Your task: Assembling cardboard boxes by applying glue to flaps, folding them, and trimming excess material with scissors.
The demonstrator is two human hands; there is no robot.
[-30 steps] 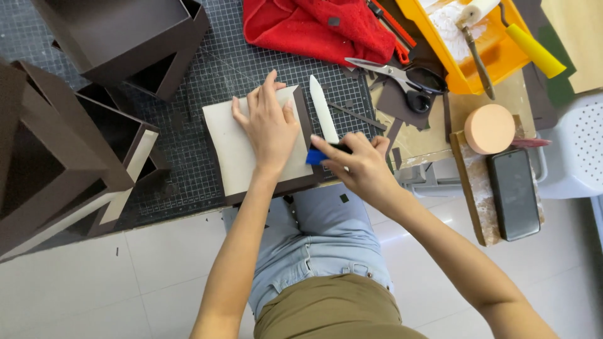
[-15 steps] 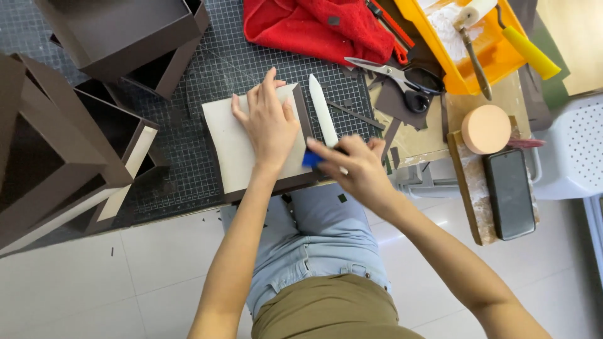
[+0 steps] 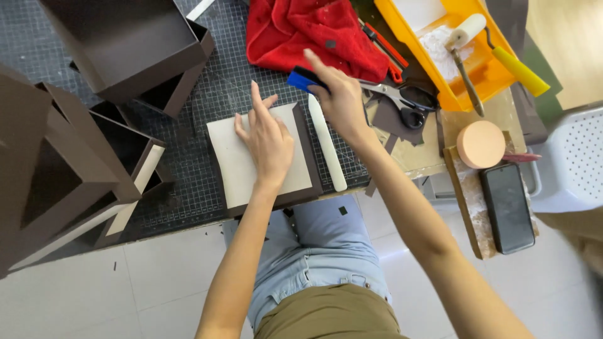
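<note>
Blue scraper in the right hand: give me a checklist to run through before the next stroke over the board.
1. Left hand flat on the pale board: ok.
2. Right hand grips the blue scraper: ok.
3. Scraper touching the board: not ok, it sits beyond the far edge.
4. White folding tool off the board: ok, it lies alongside.
5. Scissors outside the stroke path: ok.
6. Glue under the board: cannot tell.

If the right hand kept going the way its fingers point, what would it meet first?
The right hand, holding a blue scraper, points up-left; the crumpled red cloth probably comes first, though height above it is unclear.
</note>
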